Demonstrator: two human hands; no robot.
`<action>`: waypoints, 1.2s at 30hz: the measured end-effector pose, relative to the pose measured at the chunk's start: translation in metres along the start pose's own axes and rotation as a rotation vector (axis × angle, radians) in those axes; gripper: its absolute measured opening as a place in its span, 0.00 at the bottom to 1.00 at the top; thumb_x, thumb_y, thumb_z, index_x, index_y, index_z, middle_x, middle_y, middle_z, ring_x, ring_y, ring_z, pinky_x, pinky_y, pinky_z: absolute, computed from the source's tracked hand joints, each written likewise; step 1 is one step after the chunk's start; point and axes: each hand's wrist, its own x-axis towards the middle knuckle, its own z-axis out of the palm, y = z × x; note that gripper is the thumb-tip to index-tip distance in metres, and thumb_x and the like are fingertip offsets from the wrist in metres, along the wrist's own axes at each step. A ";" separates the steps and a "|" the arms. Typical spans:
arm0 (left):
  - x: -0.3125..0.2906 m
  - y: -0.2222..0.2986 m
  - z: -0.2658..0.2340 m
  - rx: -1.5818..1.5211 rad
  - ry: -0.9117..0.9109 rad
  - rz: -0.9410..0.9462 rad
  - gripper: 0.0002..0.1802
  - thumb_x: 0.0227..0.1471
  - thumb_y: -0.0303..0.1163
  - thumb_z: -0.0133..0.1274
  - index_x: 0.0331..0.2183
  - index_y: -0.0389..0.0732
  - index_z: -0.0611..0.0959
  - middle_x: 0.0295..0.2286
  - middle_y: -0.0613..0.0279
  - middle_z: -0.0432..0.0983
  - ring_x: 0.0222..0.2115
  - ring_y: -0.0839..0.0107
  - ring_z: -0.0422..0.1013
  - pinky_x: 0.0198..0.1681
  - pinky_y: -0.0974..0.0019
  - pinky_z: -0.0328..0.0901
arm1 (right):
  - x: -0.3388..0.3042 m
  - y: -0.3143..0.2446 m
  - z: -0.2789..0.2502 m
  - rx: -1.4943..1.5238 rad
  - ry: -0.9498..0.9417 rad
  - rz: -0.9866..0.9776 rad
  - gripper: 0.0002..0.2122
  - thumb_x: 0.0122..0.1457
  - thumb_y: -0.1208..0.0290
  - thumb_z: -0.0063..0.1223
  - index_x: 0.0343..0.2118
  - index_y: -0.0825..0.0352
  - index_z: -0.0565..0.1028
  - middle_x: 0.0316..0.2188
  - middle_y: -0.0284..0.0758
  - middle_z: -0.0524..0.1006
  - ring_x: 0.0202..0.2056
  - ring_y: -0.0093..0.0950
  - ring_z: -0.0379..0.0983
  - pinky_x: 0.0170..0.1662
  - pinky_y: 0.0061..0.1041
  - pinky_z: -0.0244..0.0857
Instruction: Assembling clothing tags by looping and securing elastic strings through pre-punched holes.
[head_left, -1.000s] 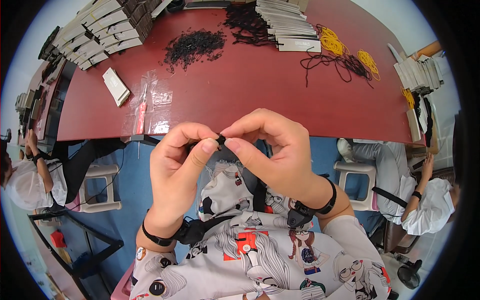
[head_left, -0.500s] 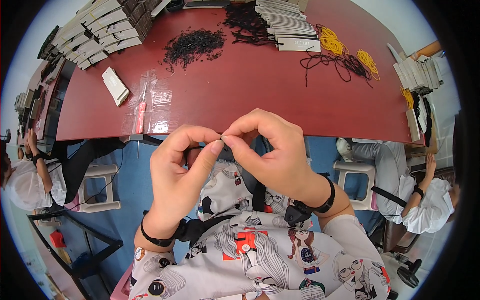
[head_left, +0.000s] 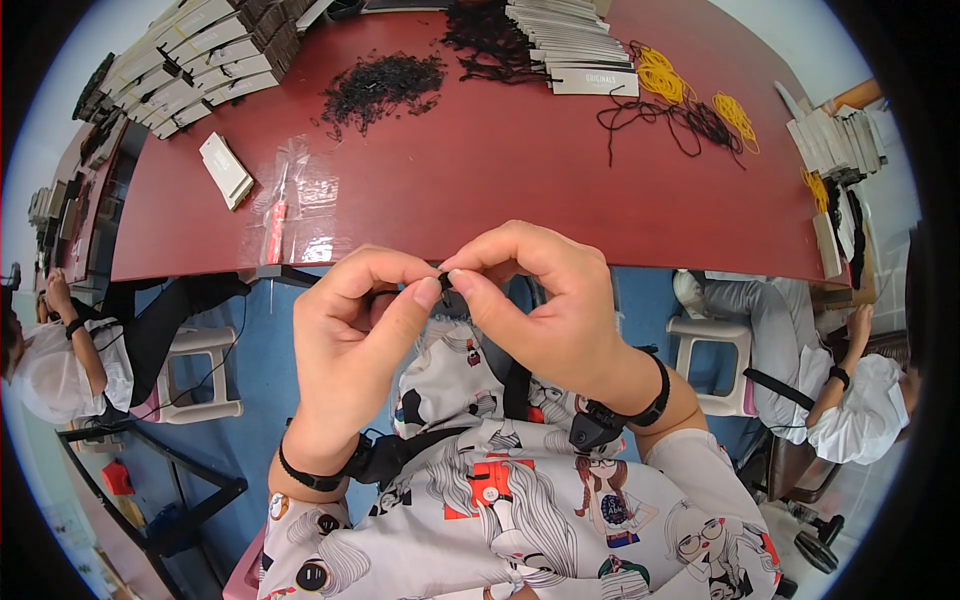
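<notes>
My left hand [head_left: 350, 335] and my right hand [head_left: 550, 310] meet fingertip to fingertip in front of the table's near edge. Between them is a small black piece [head_left: 446, 282], too small and too covered for me to tell its kind. Thumb and forefinger of each hand pinch it from either side. Its ends are hidden by the fingertips. On the red table beyond lies a loose heap of small black pins [head_left: 385, 90].
White tags [head_left: 592, 82] with black cords lie in a row at the back, near yellow cord [head_left: 660, 75] and loose black cord [head_left: 680, 130]. Stacked tags [head_left: 190, 60] rise far left. A red-handled tool [head_left: 277, 230] lies by clear plastic [head_left: 312, 190]. People sit at both sides.
My fingertips have drawn slightly apart, and more of the black piece shows between them. The left hand has shifted a little to the left.
</notes>
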 end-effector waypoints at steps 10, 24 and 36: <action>-0.003 0.005 0.001 -0.127 -0.018 -0.048 0.06 0.50 0.23 0.50 0.33 0.32 0.75 0.28 0.66 0.72 0.30 0.82 0.65 0.34 0.79 0.60 | -0.003 -0.008 -0.003 -0.009 0.107 -0.056 0.06 0.45 0.83 0.55 0.28 0.70 0.73 0.23 0.34 0.74 0.23 0.19 0.70 0.26 0.16 0.64; -0.002 -0.004 -0.002 -0.025 -0.014 0.046 0.04 0.50 0.22 0.51 0.31 0.32 0.76 0.28 0.67 0.70 0.26 0.86 0.62 0.27 0.82 0.56 | 0.002 -0.008 -0.002 -0.099 -0.007 -0.099 0.06 0.44 0.81 0.57 0.26 0.68 0.72 0.22 0.34 0.72 0.22 0.27 0.69 0.23 0.23 0.63; -0.002 -0.002 0.000 0.055 0.014 0.112 0.04 0.46 0.21 0.53 0.29 0.33 0.77 0.27 0.67 0.69 0.23 0.86 0.60 0.24 0.82 0.55 | 0.001 0.004 0.000 0.367 -0.184 0.132 0.05 0.54 0.75 0.49 0.30 0.69 0.67 0.23 0.29 0.69 0.26 0.17 0.65 0.29 0.16 0.60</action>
